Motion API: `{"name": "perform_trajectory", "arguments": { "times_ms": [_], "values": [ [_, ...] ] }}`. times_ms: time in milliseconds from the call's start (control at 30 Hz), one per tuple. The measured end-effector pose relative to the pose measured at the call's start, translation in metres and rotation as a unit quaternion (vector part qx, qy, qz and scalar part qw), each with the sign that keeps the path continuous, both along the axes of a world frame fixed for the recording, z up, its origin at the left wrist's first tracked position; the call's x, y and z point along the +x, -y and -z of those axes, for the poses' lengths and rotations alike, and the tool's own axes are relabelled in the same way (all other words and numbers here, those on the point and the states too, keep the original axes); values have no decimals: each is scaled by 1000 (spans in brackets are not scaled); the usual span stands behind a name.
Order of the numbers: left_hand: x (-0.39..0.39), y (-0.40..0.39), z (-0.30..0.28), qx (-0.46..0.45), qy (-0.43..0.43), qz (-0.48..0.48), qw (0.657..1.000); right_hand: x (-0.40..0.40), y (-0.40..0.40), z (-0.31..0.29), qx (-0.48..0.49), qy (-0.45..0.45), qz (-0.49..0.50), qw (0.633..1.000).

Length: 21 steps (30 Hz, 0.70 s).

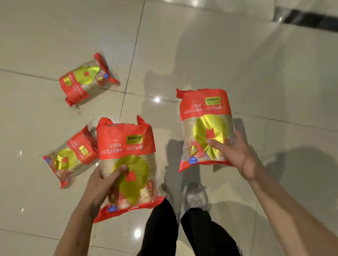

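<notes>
Red plastic in both grips: you've got a pack of stacked paper cups in each hand, both lifted clear of the tiled floor (31, 38). Your left hand (101, 185) grips the left pack (126, 148) from its outer edge. The thumb (119, 170) presses onto the gold disc on the front, and the other fingers are wrapped behind where I can't see them. Your right hand (236, 154) mirrors that on the right pack (205, 116), thumb (217, 145) laid over the gold disc, fingers curled round the outer edge low down. Both packs face print side up, top seams pointing away from your fingertips.

Two more are down. The near floor pack (70, 158) lies just beyond your left knuckles, partly hidden behind the pack you hold. The far floor pack (87, 80) sits well ahead of your left fingers, apart from everything else.

My read is that you're mid-gather, two up and two to go. Both hands are full, so the next move calls for freeing one: tuck a pack under an arm, or stack the two into a single grip. The film looks slick and the cups inside will likely give under pressure, so clamp on the body of the stack, not the loose seam. Only then reach for the near one by your left fingers.
</notes>
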<state>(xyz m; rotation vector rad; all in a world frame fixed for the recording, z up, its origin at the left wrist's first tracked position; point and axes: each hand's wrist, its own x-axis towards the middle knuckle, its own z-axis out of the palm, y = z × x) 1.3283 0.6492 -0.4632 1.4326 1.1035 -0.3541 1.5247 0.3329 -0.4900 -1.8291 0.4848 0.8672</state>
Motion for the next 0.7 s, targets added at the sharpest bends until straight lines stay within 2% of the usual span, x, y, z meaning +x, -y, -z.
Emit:
{"name": "perform_trajectory", "arguments": {
  "times_ms": [133, 267, 433, 600, 700],
  "values": [
    [42, 29, -144, 24, 54, 9, 998, 6, 18, -152, 20, 57, 27, 998],
    [72, 66, -292, 41, 118, 58, 991, 0, 52, -306, 47, 100, 60, 992],
    [92, 121, -447, 66, 218, 85, 970, -22, 110, -465, 13, 211, 83, 974],
    [95, 169, -562, 41, 280, 149, 947, -77, 163, -588, 12, 273, 139, 952],
    [100, 192, -604, 17, 316, 209, 925, -108, 185, -626, 12, 309, 193, 931]
  ]
}}
